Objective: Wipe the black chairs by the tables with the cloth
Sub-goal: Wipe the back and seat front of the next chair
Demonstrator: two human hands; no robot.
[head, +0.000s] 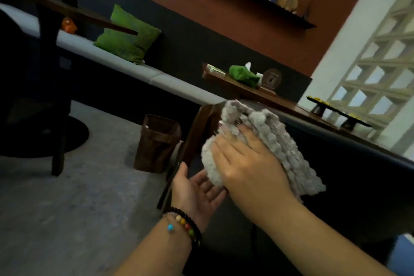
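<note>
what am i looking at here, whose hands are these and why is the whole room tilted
There is no machine here. This is one picture from a camera worn on a person's head, looking forward and down, so the room tilts with the head. The right hand presses a grey cloth flat against the back of a black chair. The left hand, wearing bead bracelets, is open under the cloth beside the chair's wooden frame. Behind are a brown bin, a bench with a green cushion, and a table.

A shaggy grey cloth (264, 141) (nubby, matt pile) lies against a chair's (349, 163) smooth black upholstery and dark polished wood frame (201, 127); beside it, a crinkled brown bin (156, 143).
</note>
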